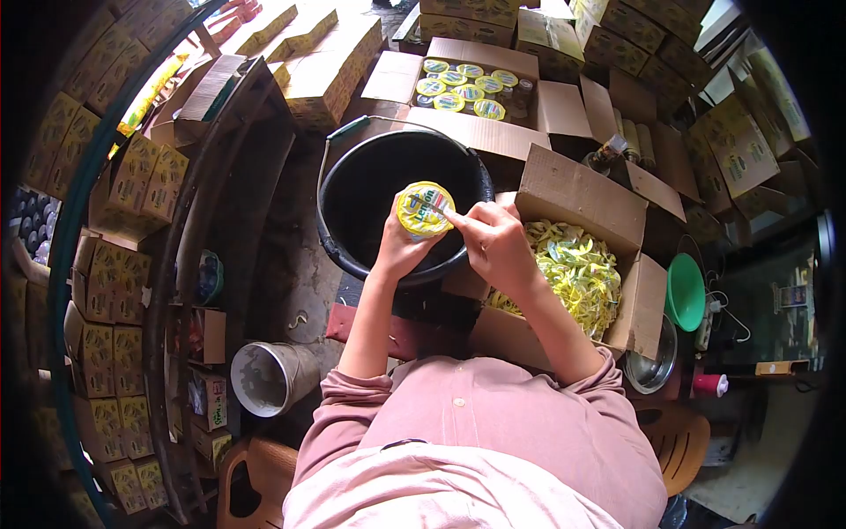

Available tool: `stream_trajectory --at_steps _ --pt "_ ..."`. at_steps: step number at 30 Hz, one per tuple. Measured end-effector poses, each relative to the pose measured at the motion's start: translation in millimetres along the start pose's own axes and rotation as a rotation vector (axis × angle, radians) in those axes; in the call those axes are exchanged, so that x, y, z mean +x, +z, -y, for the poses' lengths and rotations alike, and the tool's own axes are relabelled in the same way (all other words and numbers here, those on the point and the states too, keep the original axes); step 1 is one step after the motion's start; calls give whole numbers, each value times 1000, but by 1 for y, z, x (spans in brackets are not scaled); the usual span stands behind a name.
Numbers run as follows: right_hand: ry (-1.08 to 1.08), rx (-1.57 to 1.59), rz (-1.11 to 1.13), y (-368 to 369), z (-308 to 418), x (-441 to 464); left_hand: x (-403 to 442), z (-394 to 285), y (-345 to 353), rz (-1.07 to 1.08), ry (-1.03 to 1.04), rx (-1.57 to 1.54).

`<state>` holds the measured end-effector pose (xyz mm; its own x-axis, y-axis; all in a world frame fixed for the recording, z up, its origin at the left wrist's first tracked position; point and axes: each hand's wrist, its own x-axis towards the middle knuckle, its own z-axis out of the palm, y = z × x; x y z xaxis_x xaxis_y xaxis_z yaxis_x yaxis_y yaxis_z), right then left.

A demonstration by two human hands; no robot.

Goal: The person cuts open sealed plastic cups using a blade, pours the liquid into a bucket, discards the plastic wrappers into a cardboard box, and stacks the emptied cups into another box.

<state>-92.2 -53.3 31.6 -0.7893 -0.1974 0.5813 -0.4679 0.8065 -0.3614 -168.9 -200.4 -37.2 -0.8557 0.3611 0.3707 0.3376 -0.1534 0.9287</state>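
Observation:
My left hand point(404, 245) is closed around a cup with a yellow printed lid point(426, 210), holding it over the black bucket point(330, 247). The printed lid faces up toward me. In my right hand point(495, 240) is a small knife-like tool point(428, 205), thin and dark, its tip lying over the lid. Whether the tip has pierced the lid cannot be made out. Just right of that hand, an open cardboard box point(582, 196) holds a heap of yellow lid strips point(568, 273).
Behind the bucket, an open carton point(480, 132) holds several yellow-lidded cups point(449, 102). A grey-white pail point(264, 379) lies tipped at the left, beside a dark shelf. At the right are a green basin point(685, 293) and a metal bowl point(652, 361). Printed cartons point(115, 353) are stacked around.

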Motion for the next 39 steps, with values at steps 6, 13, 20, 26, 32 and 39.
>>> stream_trajectory --at_steps 6,13,20,26,32,39 --pt "-6 7 28 0 -3 1 0 2 -1 31 -12 -31" --pt "-5 -24 73 5 -8 -1 0 2 -2 46 0 6" --pt "2 -53 107 -11 -10 -5 -1 6 -1 48 -27 -1" --pt "-1 -67 121 -28 -22 -10 0 5 1 -14 -5 -1" --pt "43 -64 65 -49 -30 -10 -4 24 -6 -83 5 97" --pt "248 140 -137 -27 -29 -10 -1 18 -5 -102 62 186"
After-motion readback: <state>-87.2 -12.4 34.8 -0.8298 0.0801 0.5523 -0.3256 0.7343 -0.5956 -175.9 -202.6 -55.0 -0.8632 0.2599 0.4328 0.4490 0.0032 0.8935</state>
